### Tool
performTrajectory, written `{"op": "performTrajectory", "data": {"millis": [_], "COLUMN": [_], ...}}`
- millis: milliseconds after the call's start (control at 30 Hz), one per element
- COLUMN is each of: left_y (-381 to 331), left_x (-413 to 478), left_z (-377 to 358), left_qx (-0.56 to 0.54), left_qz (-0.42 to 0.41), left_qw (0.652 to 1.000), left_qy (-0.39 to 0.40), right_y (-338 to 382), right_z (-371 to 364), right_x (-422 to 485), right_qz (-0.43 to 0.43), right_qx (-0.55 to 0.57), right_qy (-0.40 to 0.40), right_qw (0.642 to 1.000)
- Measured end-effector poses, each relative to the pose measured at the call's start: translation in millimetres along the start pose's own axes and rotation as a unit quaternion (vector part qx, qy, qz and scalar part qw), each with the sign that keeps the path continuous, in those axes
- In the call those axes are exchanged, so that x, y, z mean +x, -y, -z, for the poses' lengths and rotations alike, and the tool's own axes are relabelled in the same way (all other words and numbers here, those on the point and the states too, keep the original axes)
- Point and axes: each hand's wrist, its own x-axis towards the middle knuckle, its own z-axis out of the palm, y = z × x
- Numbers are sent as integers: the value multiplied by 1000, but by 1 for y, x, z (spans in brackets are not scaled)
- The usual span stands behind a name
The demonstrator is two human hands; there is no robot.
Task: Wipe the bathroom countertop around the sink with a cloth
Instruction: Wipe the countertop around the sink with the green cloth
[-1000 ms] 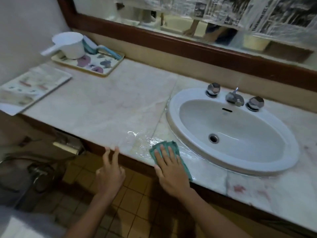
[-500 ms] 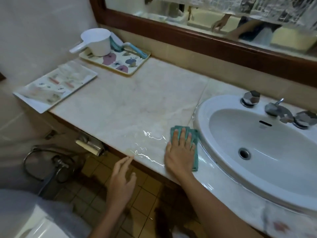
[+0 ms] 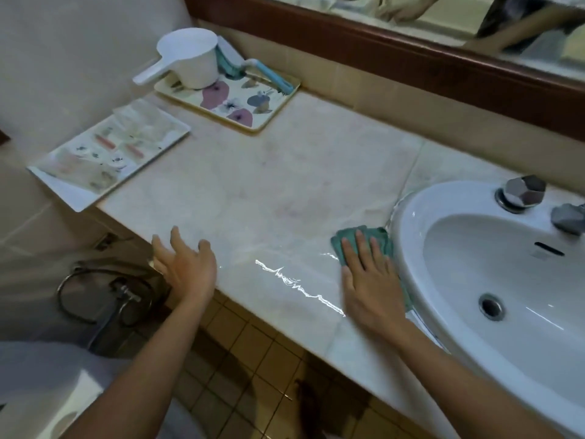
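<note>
Seemingly early on: a wet streak shines on the bench at the sink's 8 o'clock; the rest toward 10 o'clock looks dry. The right hand presses the cloth flat, fingers straight, touching the sink rim at 9 o'clock. The left hand hovers empty, fingers loosely spread. Bench beyond the sink is cut off.

Plain cream wall far beyond left hand. Dark wood-framed mirror along the top, well beyond right hand, with a beige tile strip under it. Tan square floor tiles, dark grout, below both hands. Dark hose loop just left of left hand. Blurred white fixture lower left. Dim light. Bright glare streak between hands.
</note>
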Motion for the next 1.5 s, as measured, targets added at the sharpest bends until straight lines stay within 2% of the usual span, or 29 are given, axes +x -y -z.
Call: {"op": "performTrajectory", "data": {"millis": [133,200,267,367,467,533,633,733,800,867,933,1067,1167,1267,1367,1500], "left_y": [-4,-1,4,9,9,9,10,9,8,5,2,-5,2,33,63,64], "left_x": [17,18,20,23,23,21,23,23,24,22,20,19,19,17,17,10], "left_z": [-23,-30,-34,-35,-36,-36,-37,-36,-37,-36,-33,-27,-21,-6,11,24], "left_qx": [15,27,40,46,50,57,57,61,62,66,65,-14,-128,-100,-44,-24], "left_qz": [54,49,34,23,25,22,22,19,18,20,28,46,41,-56,-132,-124], "left_qw": [998,998,998,998,998,997,998,997,997,997,997,998,990,993,986,983], "left_qy": [-9,-23,-29,-33,-37,-37,-32,-35,-37,-37,-31,-41,-45,7,87,133], "right_y": [18,37,64,100,77,41,6,10,31,65,108,166,147,84,43,73], "right_z": [2,-2,-12,-26,-21,-13,-2,5,6,-1,-12,-35,-37,-22,-4,-6], "right_x": [85,114,117,64,0,-10,36,117,164,185,178,108,34,-2,27,104], "right_qz": [-95,-100,-46,114,195,157,23,-86,-104,-69,7,162,283,350,296,163], "right_qx": [3,12,16,24,17,3,-13,-15,-2,-9,-6,2,-27,-58,-70,-39], "right_qy": [-7,-10,-13,25,47,35,1,-17,-16,-10,4,47,59,75,79,47], "right_qw": [995,995,999,993,979,987,1000,996,994,998,1000,986,957,932,949,985]}}
